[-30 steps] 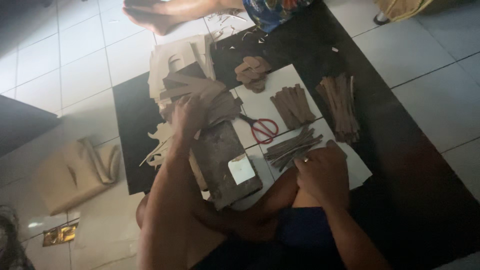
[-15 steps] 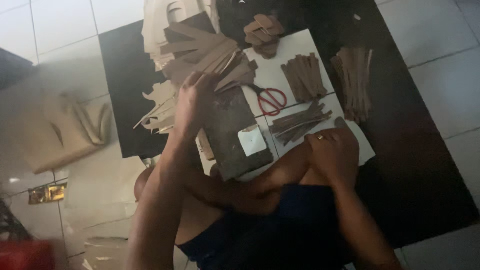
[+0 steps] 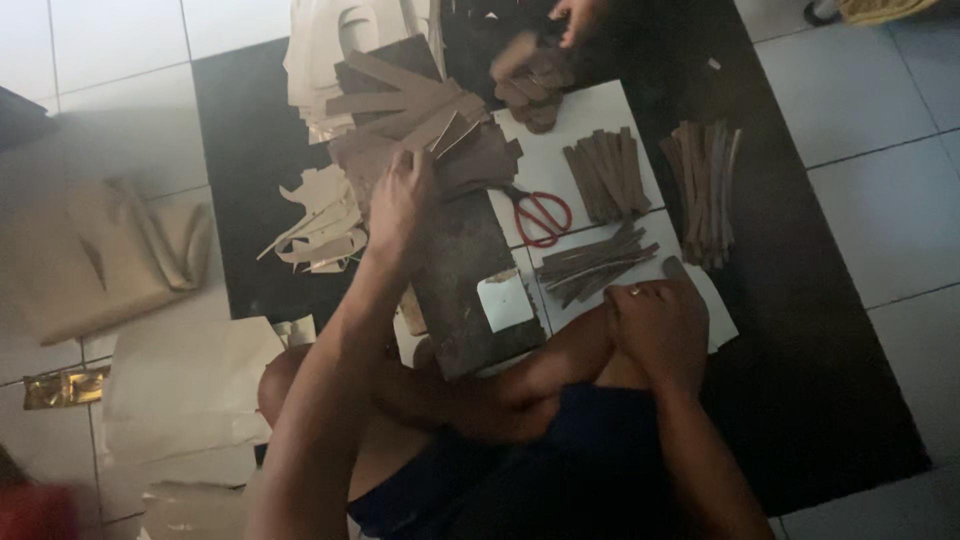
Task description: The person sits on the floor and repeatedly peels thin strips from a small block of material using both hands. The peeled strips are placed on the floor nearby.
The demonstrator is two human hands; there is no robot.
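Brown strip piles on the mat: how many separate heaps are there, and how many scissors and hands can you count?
Heaps of brown strips: 5 (big heap, far heap, middle heap, right heap, near heap)
Red-handled scissors: 1
Hands: 3 (left hand, right hand, another person's hand)
Total: 9

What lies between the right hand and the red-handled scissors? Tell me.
A fanned bundle of dark brown strips lies on the white board between the right hand and the red-handled scissors. Nothing else visibly intervenes.
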